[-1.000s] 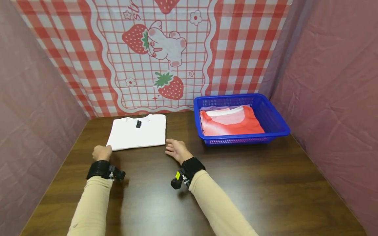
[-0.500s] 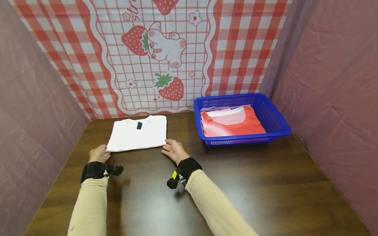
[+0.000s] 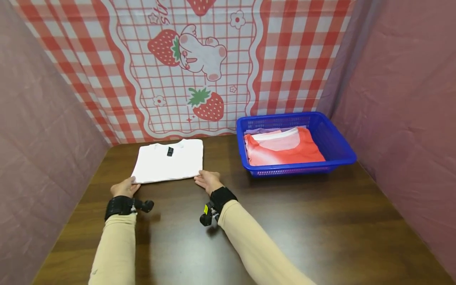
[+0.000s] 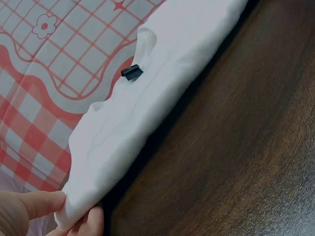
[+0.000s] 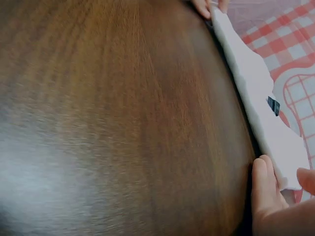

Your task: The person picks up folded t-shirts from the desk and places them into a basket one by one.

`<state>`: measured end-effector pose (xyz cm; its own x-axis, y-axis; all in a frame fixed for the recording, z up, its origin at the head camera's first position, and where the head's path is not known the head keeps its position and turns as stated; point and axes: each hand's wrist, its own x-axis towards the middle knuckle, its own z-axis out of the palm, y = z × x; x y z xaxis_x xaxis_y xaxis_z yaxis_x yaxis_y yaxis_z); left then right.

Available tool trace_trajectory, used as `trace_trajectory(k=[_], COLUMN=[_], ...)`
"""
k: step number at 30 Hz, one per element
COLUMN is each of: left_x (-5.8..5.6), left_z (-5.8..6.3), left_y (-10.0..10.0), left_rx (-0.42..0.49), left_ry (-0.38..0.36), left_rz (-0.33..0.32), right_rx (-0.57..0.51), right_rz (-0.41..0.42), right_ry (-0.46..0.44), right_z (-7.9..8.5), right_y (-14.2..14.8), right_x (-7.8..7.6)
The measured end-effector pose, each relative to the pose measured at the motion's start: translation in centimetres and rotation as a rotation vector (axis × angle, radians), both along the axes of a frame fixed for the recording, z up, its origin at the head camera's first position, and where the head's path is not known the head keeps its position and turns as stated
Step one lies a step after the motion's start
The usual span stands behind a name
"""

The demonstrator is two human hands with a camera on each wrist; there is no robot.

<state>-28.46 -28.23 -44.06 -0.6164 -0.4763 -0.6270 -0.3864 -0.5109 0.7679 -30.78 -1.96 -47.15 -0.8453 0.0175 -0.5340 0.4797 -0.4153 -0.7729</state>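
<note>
A folded white T-shirt (image 3: 167,164) lies at the back left of the table, its neckline and black label toward the back. My left hand (image 3: 124,188) pinches its near left corner; the left wrist view shows the thumb (image 4: 47,202) on top and fingers (image 4: 91,222) underneath. At the near right corner, my right hand (image 3: 208,181) holds the shirt the same way. In the right wrist view its fingers (image 5: 263,179) reach under the near edge, with the thumb (image 5: 307,180) over the upper side.
To the right of the shirt stands a blue plastic basket (image 3: 297,168) with folded clothes, a red and pink garment (image 3: 303,148) on top. A red checked cloth (image 3: 295,51) hangs behind the brown table (image 3: 285,221). Pink curtains (image 3: 399,99) flank both sides.
My left hand has turned from a fist-like hold to thumb above and fingers below the corner. My right hand, beside the shirt earlier, has moved left onto its near right corner.
</note>
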Motion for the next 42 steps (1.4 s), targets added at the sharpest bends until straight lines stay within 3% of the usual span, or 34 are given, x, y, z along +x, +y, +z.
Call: trace_trajectory(k=[5, 9, 16, 24, 26, 29, 38, 42], left_x=[0.2, -0.1, 0.0, 1.8, 2.6, 3.8, 6.9, 7.3], left_z=[0.1, -0.6, -0.9, -0.3, -0.3, -0.1, 0.5, 0.7], left_y=[0.7, 0.4, 0.0, -0.5, -0.7, -1.0, -3.4, -3.5], left_rx=[-0.040, -0.068, -0.087, -0.111, -0.131, -0.179, -0.376, -0.452], left_ry=[-0.007, -0.009, -0.016, 0.054, 0.073, 0.090, -0.022, -0.022], left_rz=[0.003, -0.012, -0.038, -0.105, -0.155, -0.278, -0.738, -0.838], right_rx=[0.085, 0.089, 0.112, 0.112, 0.116, 0.129, 0.208, 0.237], right_rz=[-0.083, -0.107, -0.047, 0.003, 0.024, 0.052, 0.177, 0.220], right_ry=[-0.007, -0.011, -0.003, -0.006, -0.010, -0.019, -0.013, -0.032], right_z=[0.3, 0.5, 0.4, 0.2, 0.2, 0.4, 0.8, 1.1], right_y=[-0.4, -0.5, 0.1, 0.4, 0.6, 0.9, 2.7, 3.2], right_x=[0.0, 0.2, 0.4, 1.1, 1.6, 2.4, 5.9, 6.2])
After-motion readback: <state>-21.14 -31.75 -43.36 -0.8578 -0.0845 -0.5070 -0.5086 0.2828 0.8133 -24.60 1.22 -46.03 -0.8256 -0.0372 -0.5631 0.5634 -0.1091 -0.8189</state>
